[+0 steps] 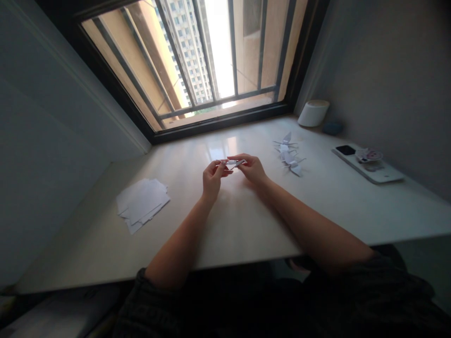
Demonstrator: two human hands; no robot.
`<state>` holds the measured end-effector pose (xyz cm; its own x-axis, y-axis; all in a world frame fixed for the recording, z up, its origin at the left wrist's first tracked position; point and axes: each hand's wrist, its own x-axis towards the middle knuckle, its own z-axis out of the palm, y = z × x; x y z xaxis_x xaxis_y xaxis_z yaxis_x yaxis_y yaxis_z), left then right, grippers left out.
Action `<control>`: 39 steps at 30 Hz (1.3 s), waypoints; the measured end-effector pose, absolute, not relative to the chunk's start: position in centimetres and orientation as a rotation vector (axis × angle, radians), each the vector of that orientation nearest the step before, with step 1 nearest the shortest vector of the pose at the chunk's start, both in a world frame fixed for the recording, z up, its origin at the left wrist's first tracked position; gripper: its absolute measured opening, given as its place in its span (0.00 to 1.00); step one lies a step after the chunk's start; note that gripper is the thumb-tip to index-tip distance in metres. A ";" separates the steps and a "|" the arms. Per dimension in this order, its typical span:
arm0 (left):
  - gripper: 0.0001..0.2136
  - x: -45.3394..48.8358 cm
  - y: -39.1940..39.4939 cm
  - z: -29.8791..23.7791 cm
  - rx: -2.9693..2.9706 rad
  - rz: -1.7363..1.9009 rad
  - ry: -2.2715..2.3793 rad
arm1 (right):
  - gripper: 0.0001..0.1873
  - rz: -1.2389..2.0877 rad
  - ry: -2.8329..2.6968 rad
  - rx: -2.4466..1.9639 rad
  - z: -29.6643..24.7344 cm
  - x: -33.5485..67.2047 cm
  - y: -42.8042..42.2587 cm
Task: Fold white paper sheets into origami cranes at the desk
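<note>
Between my two hands is a small piece of folded white paper (pixel 231 163), held just above the table. My left hand (pixel 213 177) pinches its left side with thumb and fingers. On the other side, my right hand (pixel 252 167) grips the paper's right edge, fingers curled along the top. The finer folds are too small to make out. Right of my hands, several folded paper cranes (pixel 289 155) lie clustered on the table. A loose stack of white paper sheets (pixel 146 202) rests to the left.
The pale table (pixel 239 230) runs back to a barred window (pixel 221 56). A white cylindrical container (pixel 313 113) stands at the back right, beside a dark rounded object (pixel 332 127). Nearer, a white phone (pixel 384 174) lies with a small clear item (pixel 369 156) on it.
</note>
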<state>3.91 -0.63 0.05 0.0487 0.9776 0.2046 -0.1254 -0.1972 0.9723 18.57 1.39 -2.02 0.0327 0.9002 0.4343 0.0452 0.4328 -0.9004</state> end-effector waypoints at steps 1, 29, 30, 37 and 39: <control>0.16 3.9 -0.7 0.1 1.303 1.363 0.968 | 0.12 0.801 -1.399 -0.935 -2.1 18.5 1.3; 0.11 3.8 -0.1 -0.3 1.186 1.333 0.817 | 0.12 0.372 -1.651 -0.987 -1.4 18.6 0.1; 0.11 3.8 -0.1 -0.3 1.193 1.333 0.815 | 0.12 0.358 -1.661 -1.012 -1.3 18.6 0.0; 0.12 4.0 -0.3 -0.2 1.244 1.326 0.834 | 0.09 0.236 -1.649 -1.174 -1.3 18.6 -0.5; 0.13 4.0 -0.3 -0.2 1.246 1.331 0.834 | 0.09 0.227 -1.636 -1.201 -1.4 18.5 -0.5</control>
